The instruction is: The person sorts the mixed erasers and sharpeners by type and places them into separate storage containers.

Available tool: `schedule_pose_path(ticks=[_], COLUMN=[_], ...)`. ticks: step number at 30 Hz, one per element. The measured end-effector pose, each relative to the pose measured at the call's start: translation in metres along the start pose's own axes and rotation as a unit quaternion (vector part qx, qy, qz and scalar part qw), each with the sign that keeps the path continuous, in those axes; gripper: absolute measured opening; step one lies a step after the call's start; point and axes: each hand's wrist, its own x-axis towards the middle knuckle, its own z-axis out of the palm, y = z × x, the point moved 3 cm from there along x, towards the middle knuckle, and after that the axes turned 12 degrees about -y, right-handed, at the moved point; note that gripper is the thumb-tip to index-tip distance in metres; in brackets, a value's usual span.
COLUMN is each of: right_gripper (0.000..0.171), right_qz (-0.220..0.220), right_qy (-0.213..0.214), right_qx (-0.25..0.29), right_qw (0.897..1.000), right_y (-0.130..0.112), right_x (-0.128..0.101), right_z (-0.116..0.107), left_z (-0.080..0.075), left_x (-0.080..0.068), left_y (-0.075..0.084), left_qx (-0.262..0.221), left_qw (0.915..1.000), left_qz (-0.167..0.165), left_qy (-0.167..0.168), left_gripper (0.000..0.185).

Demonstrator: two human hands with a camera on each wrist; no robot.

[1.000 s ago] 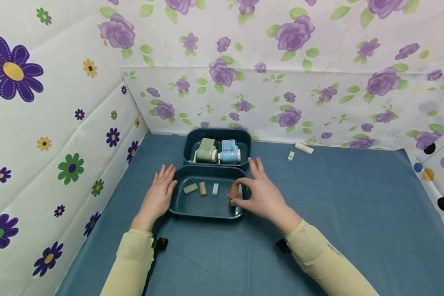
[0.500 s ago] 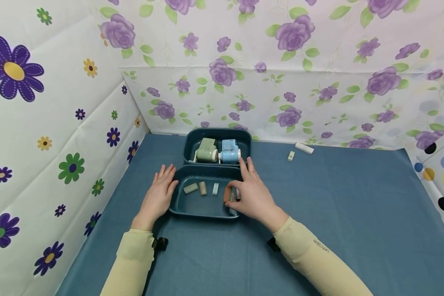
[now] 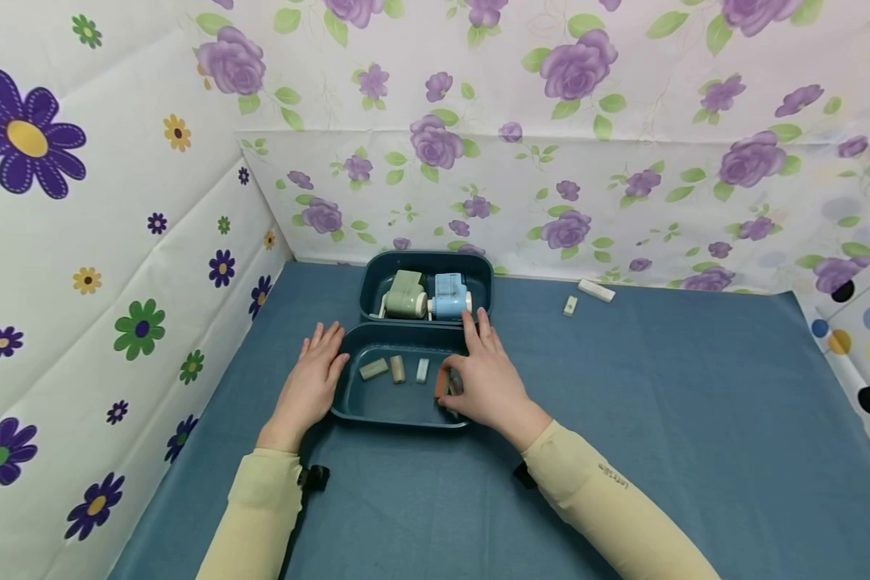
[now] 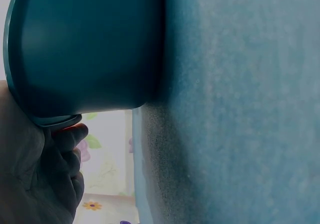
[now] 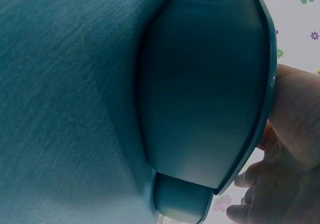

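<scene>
The head view looks forward and down from above onto the blue cloth-covered table [image 3: 696, 419], with the dark teal plastic tray [image 3: 348, 407] at centre frame. The left wrist view sits low and very close, filled by that tray's outer wall [image 4: 85, 49] at upper left. The right wrist view, equally close, shows the same tray's wall [image 5: 205, 94] at centre right.

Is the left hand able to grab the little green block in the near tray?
Probably yes. The left hand rests open on the near tray's left rim, the green block lies uncovered just inside, and nothing stands between them.
</scene>
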Motion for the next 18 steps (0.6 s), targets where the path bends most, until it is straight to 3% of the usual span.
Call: schedule_pose_path(ticks=[18], right_gripper=[0.049], right_qz=[-0.004], right_qy=[-0.011], right_qx=[-0.013], right_qw=[1.0], right_y=[-0.0065], right_x=[0.0057], right_z=[0.0037], left_z=[-0.0003], left_x=[-0.0008], left_y=[-0.0007], left_qx=[-0.003], left_qw=[1.0], left_qz=[0.002], left_qy=[0.002], left_gripper=[0.056])
